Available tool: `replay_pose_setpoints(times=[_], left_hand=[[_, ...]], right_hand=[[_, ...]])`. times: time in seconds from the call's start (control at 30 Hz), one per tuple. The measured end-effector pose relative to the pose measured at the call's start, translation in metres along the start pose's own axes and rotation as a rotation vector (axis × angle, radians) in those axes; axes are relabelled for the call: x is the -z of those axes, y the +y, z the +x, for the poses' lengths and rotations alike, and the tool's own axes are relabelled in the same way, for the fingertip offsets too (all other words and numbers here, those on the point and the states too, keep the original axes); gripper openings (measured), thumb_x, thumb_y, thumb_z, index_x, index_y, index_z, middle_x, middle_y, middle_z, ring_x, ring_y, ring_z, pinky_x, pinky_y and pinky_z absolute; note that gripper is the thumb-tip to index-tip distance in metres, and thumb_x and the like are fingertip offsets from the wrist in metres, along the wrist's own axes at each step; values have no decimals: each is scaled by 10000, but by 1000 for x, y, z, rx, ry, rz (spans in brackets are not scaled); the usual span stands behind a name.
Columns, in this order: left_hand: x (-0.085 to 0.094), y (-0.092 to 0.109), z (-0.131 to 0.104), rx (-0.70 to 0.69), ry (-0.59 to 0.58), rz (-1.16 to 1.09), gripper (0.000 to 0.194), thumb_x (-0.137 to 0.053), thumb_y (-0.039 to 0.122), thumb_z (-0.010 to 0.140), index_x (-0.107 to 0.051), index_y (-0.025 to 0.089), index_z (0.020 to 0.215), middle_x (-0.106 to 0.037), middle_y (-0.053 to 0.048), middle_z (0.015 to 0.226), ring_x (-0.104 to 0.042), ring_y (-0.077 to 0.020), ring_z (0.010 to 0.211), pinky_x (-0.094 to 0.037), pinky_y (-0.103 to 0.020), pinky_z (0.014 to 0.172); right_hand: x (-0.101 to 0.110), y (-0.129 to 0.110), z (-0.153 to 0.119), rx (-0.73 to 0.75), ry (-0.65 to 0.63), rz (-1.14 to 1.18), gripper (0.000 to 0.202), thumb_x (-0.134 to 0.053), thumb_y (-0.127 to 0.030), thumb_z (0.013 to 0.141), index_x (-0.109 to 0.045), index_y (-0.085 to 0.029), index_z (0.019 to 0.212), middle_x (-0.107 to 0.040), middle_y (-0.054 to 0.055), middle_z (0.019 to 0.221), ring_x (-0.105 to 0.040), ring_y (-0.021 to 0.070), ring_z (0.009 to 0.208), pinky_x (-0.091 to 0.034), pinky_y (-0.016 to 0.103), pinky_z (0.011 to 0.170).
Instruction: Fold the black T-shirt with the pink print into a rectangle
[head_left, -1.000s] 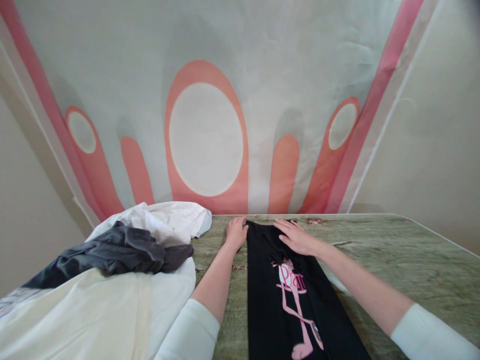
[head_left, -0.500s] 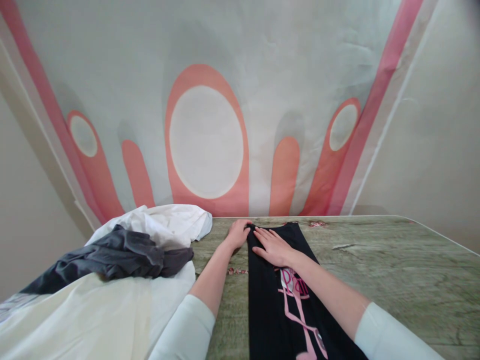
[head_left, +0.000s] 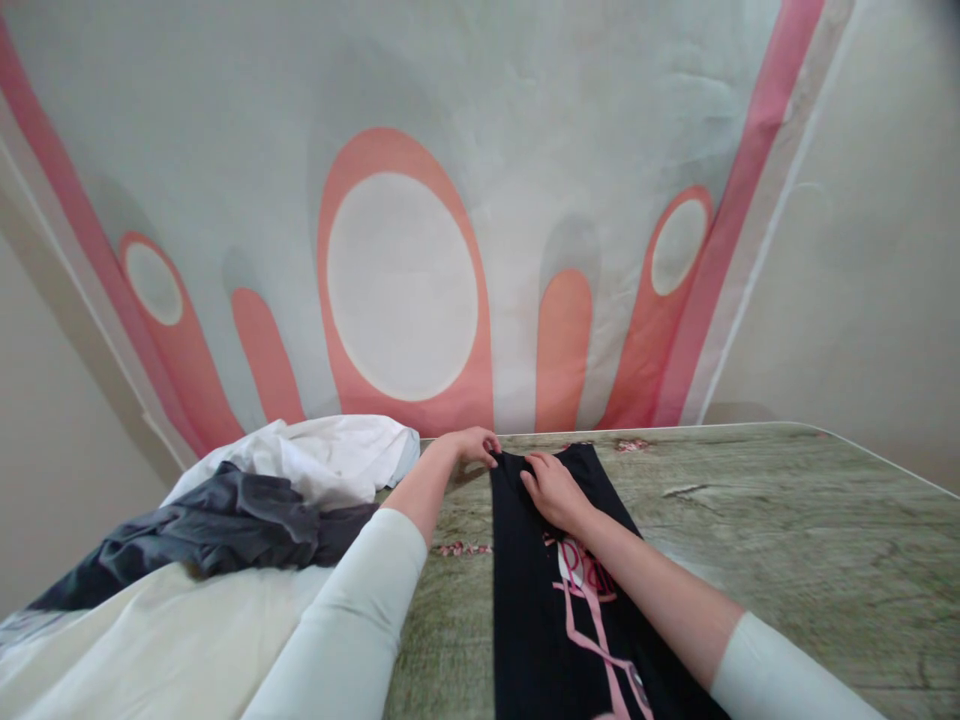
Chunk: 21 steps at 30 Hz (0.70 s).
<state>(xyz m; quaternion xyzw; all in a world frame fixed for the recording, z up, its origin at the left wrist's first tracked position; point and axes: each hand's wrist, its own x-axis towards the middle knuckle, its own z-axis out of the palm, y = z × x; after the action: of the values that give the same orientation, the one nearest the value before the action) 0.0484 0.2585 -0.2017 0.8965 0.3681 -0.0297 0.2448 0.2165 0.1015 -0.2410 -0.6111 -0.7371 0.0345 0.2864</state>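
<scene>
A black T-shirt (head_left: pixel 525 610) with a pink print lies folded into a long strip on the table, running from the far edge toward me. At its far left corner, my left hand (head_left: pixel 474 446) is closed, thumb and fingers pinching the cloth. My right hand (head_left: pixel 556 492) rests on the shirt near its far end, fingers bent and gathering the fabric by the edge. The forearm crosses above the print and hides part of it. The near end of the shirt runs out of view.
On the left is a heap of clothes: a white garment (head_left: pixel 330 455) at the back, a dark grey one (head_left: pixel 247 520) and a cream one (head_left: pixel 165 640) in front. The wood-patterned table (head_left: pixel 772 560) meets a wall with a pink-and-grey printed backdrop (head_left: pixel 405 410).
My left hand has risen slightly at the shirt's corner, its wrist now higher. My right hand's fingers, flat and spread before, have curled in on the cloth.
</scene>
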Motion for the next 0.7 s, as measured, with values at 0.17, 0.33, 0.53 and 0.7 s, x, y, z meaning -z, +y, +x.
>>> replay_pose_setpoints(times=[0.17, 0.33, 0.53, 0.7], left_hand=[[9, -1, 4, 32, -71, 3, 399, -734, 338, 537, -627, 175, 884, -592, 24, 731, -508, -107, 598, -398, -201, 543], [11, -4, 6, 15, -84, -8, 271, -612, 379, 683, -646, 181, 865, -626, 3, 797, -536, -123, 682, -407, -205, 608], [12, -9, 4, -23, -75, -22, 271, -575, 368, 714, -660, 161, 867, -641, 0, 797, -533, -116, 690, -403, -199, 655], [11, -10, 0, -32, -58, -36, 280, -603, 359, 687, -665, 154, 867, -633, 8, 747, -510, -106, 639, -391, -192, 615]], right_hand=[[-5, 5, 2, -14, 20, 0, 338, -388, -249, 854, -548, -98, 1110, -546, 142, 1131, -454, 219, 1094, -321, 330, 960], [-4, 5, 1, 4, 24, 2, 351, -398, -222, 843, -535, -105, 1145, -535, 136, 1154, -448, 214, 1102, -319, 326, 965], [-4, 5, 2, 53, -14, -34, 422, -389, -244, 855, -450, -184, 1268, -432, 101, 1306, -369, 215, 1199, -283, 368, 996], [-5, 4, 1, 32, -49, -58, 406, -370, -270, 869, -471, -212, 1259, -396, 88, 1345, -346, 221, 1225, -280, 385, 996]])
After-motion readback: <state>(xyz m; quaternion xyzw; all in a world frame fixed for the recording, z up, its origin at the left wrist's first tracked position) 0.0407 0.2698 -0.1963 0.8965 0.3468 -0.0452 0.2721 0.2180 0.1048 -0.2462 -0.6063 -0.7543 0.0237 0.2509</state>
